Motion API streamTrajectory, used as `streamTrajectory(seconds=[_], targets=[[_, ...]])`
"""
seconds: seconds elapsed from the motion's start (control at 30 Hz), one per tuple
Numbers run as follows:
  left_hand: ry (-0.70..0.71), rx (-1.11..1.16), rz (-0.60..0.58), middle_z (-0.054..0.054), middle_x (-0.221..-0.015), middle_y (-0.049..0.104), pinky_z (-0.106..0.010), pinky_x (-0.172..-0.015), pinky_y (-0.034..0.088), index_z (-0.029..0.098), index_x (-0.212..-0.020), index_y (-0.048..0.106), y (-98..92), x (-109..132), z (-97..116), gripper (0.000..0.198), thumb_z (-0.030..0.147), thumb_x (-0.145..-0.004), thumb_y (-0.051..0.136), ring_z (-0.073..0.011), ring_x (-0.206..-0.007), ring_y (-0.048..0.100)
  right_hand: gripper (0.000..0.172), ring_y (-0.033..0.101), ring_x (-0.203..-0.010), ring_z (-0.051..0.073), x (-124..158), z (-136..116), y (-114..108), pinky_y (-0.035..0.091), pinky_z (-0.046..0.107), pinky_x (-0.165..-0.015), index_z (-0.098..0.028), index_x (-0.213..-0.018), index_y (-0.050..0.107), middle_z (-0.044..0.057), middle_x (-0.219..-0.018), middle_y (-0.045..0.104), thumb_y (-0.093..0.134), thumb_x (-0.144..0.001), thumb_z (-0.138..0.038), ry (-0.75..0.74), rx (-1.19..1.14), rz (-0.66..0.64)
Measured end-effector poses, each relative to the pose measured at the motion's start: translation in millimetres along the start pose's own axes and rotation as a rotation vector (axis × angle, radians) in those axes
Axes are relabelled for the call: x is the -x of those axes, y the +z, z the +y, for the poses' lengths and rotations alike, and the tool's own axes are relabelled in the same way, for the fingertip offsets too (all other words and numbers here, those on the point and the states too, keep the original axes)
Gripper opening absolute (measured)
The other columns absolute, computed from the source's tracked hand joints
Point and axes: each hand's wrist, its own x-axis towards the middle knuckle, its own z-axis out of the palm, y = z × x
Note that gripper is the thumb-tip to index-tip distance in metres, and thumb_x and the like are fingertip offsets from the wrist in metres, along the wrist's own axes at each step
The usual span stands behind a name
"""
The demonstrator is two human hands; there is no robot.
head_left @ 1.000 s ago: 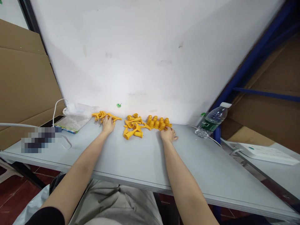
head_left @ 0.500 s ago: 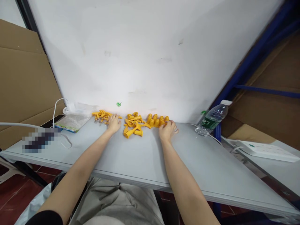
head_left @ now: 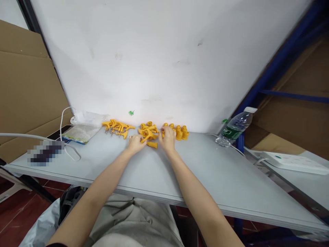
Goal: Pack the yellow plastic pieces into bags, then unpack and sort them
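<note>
Near the wall, a loose pile of yellow plastic parts (head_left: 149, 133) lies in the middle of the table. My left hand (head_left: 137, 143) is at its left front side, fingers closed on a yellow part there. At the pile's right side is my right hand (head_left: 167, 137), its fingers bent round a yellow piece, mostly hidden. Several yellow cup-like parts (head_left: 184, 132) stand upright in rows just right of that hand, partly behind it. Further left lies a group of yellow forked parts (head_left: 118, 126) with small silvery bead chains (head_left: 112, 131).
Plastic bags (head_left: 83, 132) and white cables lie at the left, near a blurred dark object (head_left: 45, 153). A water bottle (head_left: 235, 128) leans at the right. Beyond it is a white power strip (head_left: 295, 162). The white wall (head_left: 164, 61) closes the table's back, and cardboard (head_left: 28, 89) stands left.
My left hand has moved right from the forked parts to the middle pile. My right hand has shifted left from the far end of the upright parts to the pile's right side.
</note>
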Motion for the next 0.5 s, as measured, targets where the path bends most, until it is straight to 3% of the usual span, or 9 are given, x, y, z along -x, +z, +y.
streamTrajectory(seconds=[0.2,0.33,0.43,0.5], targets=[[0.099,0.246,0.225,-0.003,-0.076,0.064,-0.030,-0.074,0.046,0.020,-0.082,0.063,-7.3,4.2,2.8,0.012,0.031,-0.083,0.058,-0.0170,-0.075,0.059,0.034,0.060,-0.089,0.023,9.8,-35.0,6.7,0.040,0.037,-0.082,-0.020,-0.089,0.062,0.008,-0.090,0.069,0.036,-0.096,-0.041,-0.111,-0.235,-0.237],[0.182,0.307,0.138,-0.003,-0.075,0.063,-0.029,-0.072,0.047,0.019,-0.081,0.063,-6.0,7.1,7.4,0.013,0.025,-0.087,0.053,-0.0166,-0.073,0.058,0.040,0.059,-0.072,0.020,13.3,-42.4,14.4,0.045,0.032,-0.069,-0.021,-0.082,0.057,0.006,-0.079,0.065,0.028,-0.097,-0.044,-0.093,-0.431,-0.336],[0.226,0.284,0.064,-0.004,-0.074,0.064,-0.031,-0.073,0.049,0.019,-0.077,0.063,-6.8,7.0,7.1,0.015,0.021,-0.087,0.052,-0.0172,-0.072,0.059,0.035,0.058,-0.067,0.020,13.7,-41.5,16.9,0.045,0.031,-0.063,-0.022,-0.082,0.055,0.005,-0.075,0.065,0.034,-0.095,-0.046,-0.035,-0.450,-0.326],[0.271,0.259,0.095,-0.007,-0.086,0.066,-0.033,-0.081,0.050,0.019,-0.084,0.065,-9.1,7.4,7.3,0.013,0.021,-0.087,0.053,-0.0193,-0.084,0.062,0.033,0.060,-0.071,0.021,12.9,-40.4,15.7,0.045,0.031,-0.064,-0.021,-0.087,0.057,0.007,-0.080,0.067,0.036,-0.095,-0.045,-0.026,-0.430,-0.292]])
